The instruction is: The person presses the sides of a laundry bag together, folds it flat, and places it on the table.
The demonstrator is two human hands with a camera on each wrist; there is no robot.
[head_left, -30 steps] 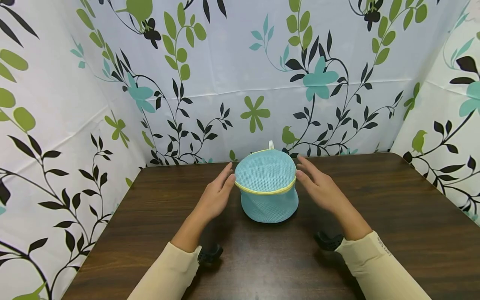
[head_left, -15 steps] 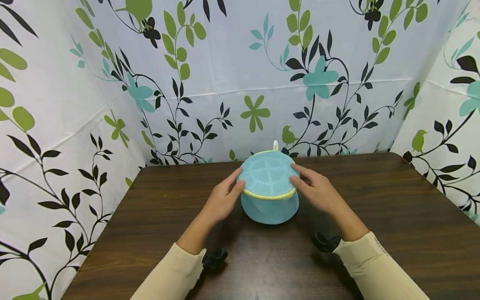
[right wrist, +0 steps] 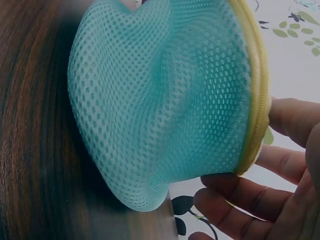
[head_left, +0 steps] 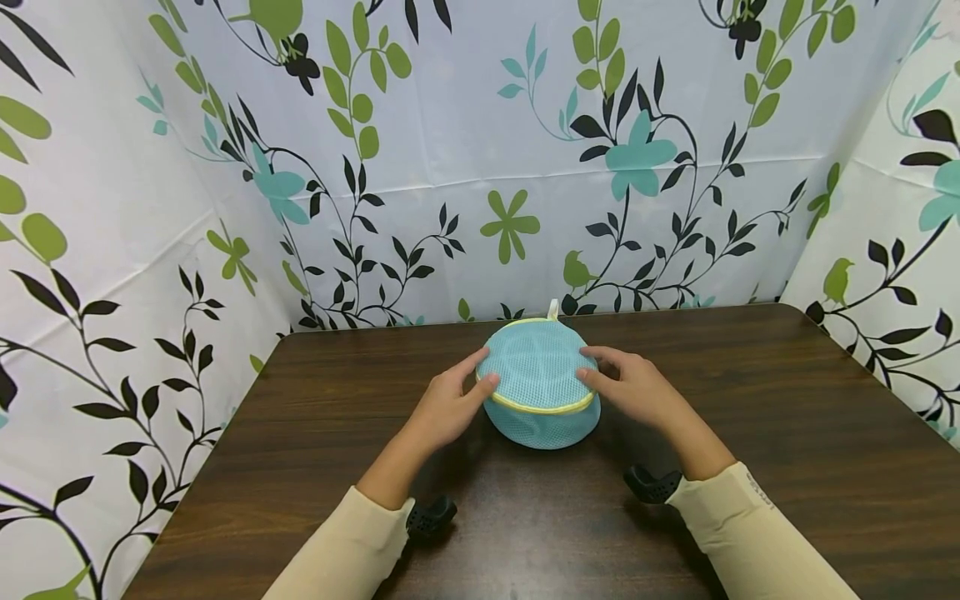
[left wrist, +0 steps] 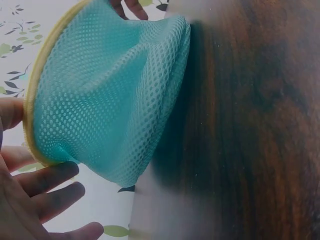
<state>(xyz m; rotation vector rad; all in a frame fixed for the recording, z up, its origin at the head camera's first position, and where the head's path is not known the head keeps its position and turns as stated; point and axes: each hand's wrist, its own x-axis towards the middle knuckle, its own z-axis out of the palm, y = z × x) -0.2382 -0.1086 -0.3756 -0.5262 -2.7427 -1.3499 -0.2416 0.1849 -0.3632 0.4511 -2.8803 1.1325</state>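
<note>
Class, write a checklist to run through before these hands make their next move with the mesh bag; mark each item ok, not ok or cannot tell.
1. Left hand holding the yellow rim: ok.
2. Right hand holding the rim on the opposite side: ok.
3. Mesh bag resting on the table: ok.
4. Side wall smooth and taut: not ok, it sags in folds.
5. White loop clear of both hands: ok.
6. Bag empty inside: cannot tell.
</note>
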